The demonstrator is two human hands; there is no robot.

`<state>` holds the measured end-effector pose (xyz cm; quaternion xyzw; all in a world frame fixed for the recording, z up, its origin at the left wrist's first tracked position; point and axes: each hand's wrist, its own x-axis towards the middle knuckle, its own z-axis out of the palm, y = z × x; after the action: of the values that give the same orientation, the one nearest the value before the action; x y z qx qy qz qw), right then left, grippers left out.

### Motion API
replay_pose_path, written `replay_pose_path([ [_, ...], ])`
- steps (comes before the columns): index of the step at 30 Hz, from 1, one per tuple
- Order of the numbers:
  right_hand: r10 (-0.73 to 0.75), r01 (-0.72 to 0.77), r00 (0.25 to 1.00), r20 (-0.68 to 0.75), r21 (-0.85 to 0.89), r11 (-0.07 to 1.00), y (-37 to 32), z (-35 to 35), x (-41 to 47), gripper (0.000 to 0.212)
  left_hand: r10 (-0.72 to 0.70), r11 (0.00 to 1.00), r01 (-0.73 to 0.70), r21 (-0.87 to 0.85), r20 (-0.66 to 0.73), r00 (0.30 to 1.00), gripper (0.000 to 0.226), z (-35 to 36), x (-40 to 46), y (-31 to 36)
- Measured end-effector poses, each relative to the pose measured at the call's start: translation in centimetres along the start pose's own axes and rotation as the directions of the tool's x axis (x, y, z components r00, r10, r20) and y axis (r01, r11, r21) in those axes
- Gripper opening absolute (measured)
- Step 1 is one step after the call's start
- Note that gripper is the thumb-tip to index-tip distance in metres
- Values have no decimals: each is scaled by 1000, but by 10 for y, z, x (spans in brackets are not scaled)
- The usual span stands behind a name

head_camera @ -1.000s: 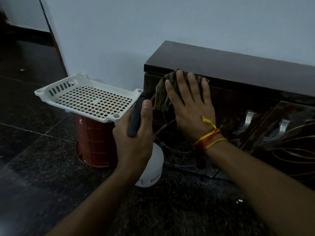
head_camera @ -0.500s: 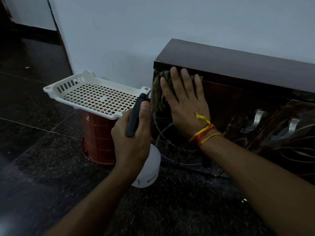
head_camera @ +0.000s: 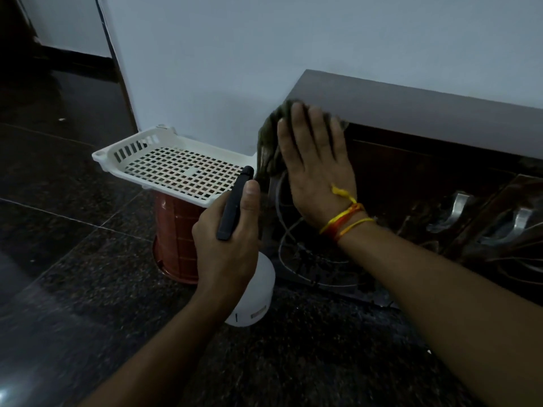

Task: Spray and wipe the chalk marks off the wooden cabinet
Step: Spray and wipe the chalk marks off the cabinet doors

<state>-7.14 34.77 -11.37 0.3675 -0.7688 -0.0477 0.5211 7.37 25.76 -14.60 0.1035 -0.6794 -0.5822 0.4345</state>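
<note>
A low dark wooden cabinet (head_camera: pixel 426 113) stands against the wall at the right. Pale curved chalk lines (head_camera: pixel 286 230) show on its left door. My right hand (head_camera: pixel 316 168), flat with fingers spread, presses an olive-green cloth (head_camera: pixel 269 145) against the door's upper left corner; part of the cloth hangs past the cabinet's edge. My left hand (head_camera: pixel 226 248) grips a white spray bottle (head_camera: pixel 258 301) with a black trigger head (head_camera: pixel 235 204), held just left of the door. The hand hides most of the bottle.
A white perforated plastic tray (head_camera: pixel 173 168) rests on a red-brown bucket (head_camera: pixel 176 242) left of the cabinet. Two metal handles (head_camera: pixel 458 210) are on the doors to the right. The floor is dark polished stone. A pale wall runs behind.
My right hand and the cloth have slid up the door's left side toward its top corner. The left hand still holds the bottle in the same place. My view shifted left.
</note>
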Motion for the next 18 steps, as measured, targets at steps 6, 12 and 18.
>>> replay_pose_path([
  [6, -149, 150, 988, 50, -22, 988, -5, 6, -20, 53, -8, 1000, 8, 10, -11, 1000, 65, -8, -2, 1],
  [12, -56, 56, 998, -2, -23, 998, -8, 19, -27, 58, -19, 1000, 19, 10, 24, 1000, 54, -10, -6, 0],
  [18, -295, 296, 942, 161, 19, 955, -25, 26, -72, 63, -45, 999, 44, 5, 61, 997, 33, -11, -14, -2],
])
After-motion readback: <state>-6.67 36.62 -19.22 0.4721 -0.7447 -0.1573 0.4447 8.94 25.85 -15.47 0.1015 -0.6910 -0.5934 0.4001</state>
